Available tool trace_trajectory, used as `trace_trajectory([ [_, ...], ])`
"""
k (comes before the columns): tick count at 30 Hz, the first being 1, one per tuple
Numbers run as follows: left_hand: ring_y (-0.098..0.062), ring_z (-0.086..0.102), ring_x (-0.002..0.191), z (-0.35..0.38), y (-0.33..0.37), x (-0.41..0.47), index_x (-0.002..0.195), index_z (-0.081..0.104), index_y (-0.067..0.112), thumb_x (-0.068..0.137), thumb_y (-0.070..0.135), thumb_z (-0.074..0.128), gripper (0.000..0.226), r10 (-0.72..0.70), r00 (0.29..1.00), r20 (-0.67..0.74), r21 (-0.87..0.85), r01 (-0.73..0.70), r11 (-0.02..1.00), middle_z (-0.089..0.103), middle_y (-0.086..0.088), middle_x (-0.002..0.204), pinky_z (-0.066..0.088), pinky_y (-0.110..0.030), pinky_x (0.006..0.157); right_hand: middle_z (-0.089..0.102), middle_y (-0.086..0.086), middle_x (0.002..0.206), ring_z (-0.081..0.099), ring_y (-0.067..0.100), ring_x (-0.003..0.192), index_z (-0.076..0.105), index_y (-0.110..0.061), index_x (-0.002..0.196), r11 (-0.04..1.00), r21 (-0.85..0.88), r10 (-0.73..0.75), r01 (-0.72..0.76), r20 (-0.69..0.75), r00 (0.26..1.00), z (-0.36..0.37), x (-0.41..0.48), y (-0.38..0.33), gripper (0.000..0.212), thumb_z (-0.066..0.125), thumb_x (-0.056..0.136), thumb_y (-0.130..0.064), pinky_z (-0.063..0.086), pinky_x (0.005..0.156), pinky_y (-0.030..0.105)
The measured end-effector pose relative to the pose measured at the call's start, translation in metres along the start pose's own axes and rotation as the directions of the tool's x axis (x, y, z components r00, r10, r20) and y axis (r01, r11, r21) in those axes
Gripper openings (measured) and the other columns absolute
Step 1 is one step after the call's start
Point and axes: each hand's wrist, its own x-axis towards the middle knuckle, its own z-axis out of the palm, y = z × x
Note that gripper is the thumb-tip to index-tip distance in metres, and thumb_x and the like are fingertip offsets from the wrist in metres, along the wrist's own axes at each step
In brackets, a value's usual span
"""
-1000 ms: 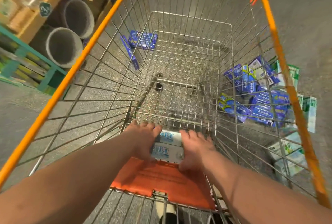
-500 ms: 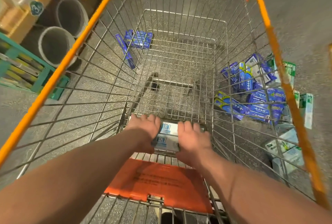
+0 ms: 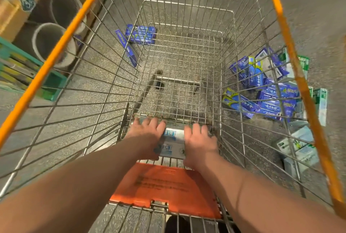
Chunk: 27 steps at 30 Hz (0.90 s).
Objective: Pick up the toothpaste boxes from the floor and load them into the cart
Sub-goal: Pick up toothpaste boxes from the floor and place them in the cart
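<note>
I look down into a wire cart (image 3: 179, 8) with orange rims. My left hand (image 3: 148, 137) and my right hand (image 3: 200, 143) reach deep inside it, gripping between them a stack of silver-white toothpaste boxes (image 3: 173, 143) at the near end of the basket floor. Whether the stack touches the wire floor I cannot tell. Seen through the mesh, a pile of blue toothpaste boxes (image 3: 265, 90) lies on the floor to the right of the cart. Two more blue boxes (image 3: 140, 34) lie on the floor to the left.
An orange child-seat flap (image 3: 166, 187) lies below my forearms. White and green boxes (image 3: 299, 146) lie on the floor at the right. Grey pipes (image 3: 50, 43) and a teal rack (image 3: 16, 68) stand at the left.
Both hands have carried the silver-white boxes from above the orange flap down and forward to the bottom of the basket. My view has dropped closer to the cart.
</note>
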Motion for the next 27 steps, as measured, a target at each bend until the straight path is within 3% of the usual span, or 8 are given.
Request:
trace_trajectory([
  [4, -0.037, 0.044, 0.134, -0.001, 0.002, -0.002, 0.150, 0.016, 0.015, 0.080, 0.051, 0.076, 0.099, 0.004, 1.000, 0.022, 0.046, -0.005, 0.999, 0.041, -0.015, 0.145, 0.032, -0.060, 0.114, 0.045, 0.010, 0.127, 0.046, 0.031, 0.117, 0.034, -0.015, 0.138, 1.000, -0.014, 0.005, -0.005, -0.013, 1.000, 0.003, -0.001, -0.003, 0.071, 0.071, 0.078, -0.022, 0.050, 0.081, 0.042],
  [9, -0.029, 0.049, 0.127, 0.005, -0.001, -0.006, 0.143, 0.024, 0.019, 0.074, 0.055, 0.080, 0.096, 0.064, 0.998, 0.008, -0.015, -0.064, 0.998, 0.047, -0.009, 0.137, 0.036, -0.057, 0.111, 0.046, 0.007, 0.121, 0.048, 0.027, 0.111, 0.032, -0.016, 0.140, 1.000, -0.029, -0.006, 0.006, 0.018, 1.000, 0.007, -0.005, -0.003, 0.076, 0.074, 0.079, -0.031, 0.041, 0.075, 0.041],
  [15, -0.030, 0.047, 0.127, 0.013, -0.004, -0.003, 0.141, 0.028, 0.022, 0.065, 0.063, 0.083, 0.102, 0.090, 0.996, 0.024, -0.045, -0.089, 0.995, 0.047, -0.006, 0.138, 0.037, -0.059, 0.108, 0.040, 0.008, 0.129, 0.041, 0.030, 0.123, 0.025, -0.019, 0.148, 0.999, 0.033, 0.001, -0.007, 0.171, 0.985, -0.003, -0.004, 0.002, 0.088, 0.072, 0.074, -0.018, 0.045, 0.098, 0.052],
  [19, -0.031, 0.043, 0.133, 0.010, -0.004, -0.006, 0.143, 0.028, 0.022, 0.069, 0.072, 0.074, 0.101, 0.081, 0.996, 0.029, -0.069, -0.079, 0.995, 0.044, -0.007, 0.142, 0.031, -0.062, 0.112, 0.034, 0.011, 0.150, 0.028, 0.034, 0.142, 0.014, -0.022, 0.157, 0.998, 0.060, 0.000, -0.013, 0.218, 0.976, -0.013, -0.004, 0.002, 0.101, 0.071, 0.074, -0.035, 0.030, 0.113, 0.061],
  [27, -0.032, 0.038, 0.142, -0.020, 0.011, -0.036, 0.150, 0.022, 0.023, 0.075, 0.080, 0.062, 0.103, 0.002, 1.000, 0.026, -0.067, 0.000, 0.998, 0.038, -0.007, 0.153, 0.030, -0.059, 0.116, 0.034, 0.012, 0.157, 0.029, 0.034, 0.144, 0.014, -0.017, 0.158, 0.996, -0.030, -0.085, 0.087, 0.057, 0.995, -0.044, -0.029, -0.002, 0.106, 0.063, 0.080, -0.070, 0.027, 0.115, 0.058],
])
